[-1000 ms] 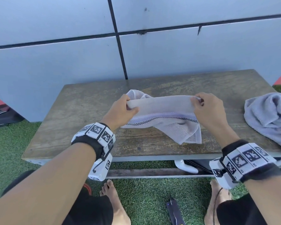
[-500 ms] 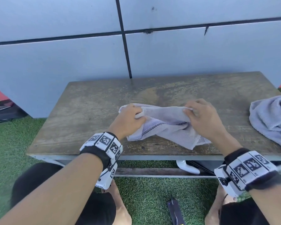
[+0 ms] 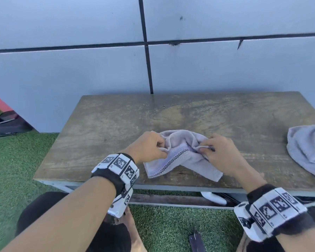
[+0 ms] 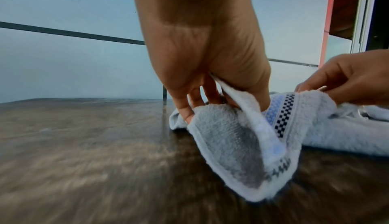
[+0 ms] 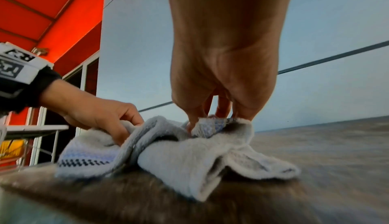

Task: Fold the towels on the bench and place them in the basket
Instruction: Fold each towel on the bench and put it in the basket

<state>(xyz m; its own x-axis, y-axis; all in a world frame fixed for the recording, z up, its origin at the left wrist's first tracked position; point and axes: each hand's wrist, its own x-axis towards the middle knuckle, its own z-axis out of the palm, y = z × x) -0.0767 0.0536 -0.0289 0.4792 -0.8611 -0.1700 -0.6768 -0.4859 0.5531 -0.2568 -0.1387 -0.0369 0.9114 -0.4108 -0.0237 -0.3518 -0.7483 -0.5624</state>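
A small pale grey towel (image 3: pixel 182 157) with a black-and-white checkered stripe lies bunched on the wooden bench (image 3: pixel 116 128), near its front edge. My left hand (image 3: pixel 149 147) pinches the towel's left top edge, and my right hand (image 3: pixel 216 151) pinches the right top edge. The two hands are close together, so the cloth sags and folds between them. In the left wrist view the left hand (image 4: pixel 210 84) grips a fold of the towel (image 4: pixel 242 144). The right wrist view has the right hand (image 5: pixel 221 111) pinching the towel (image 5: pixel 189 157). No basket is in view.
A second grey towel (image 3: pixel 309 148) lies crumpled at the bench's right end. A pale wall (image 3: pixel 98 70) stands right behind the bench. Green turf (image 3: pixel 16 160) surrounds it, with a dark bag (image 3: pixel 5 122) at the left and a dark flat object (image 3: pixel 196 242) on the ground.
The towel was held stretched wide above the bench. Both hands have come down and towards each other, and the cloth now rests bunched on the bench.
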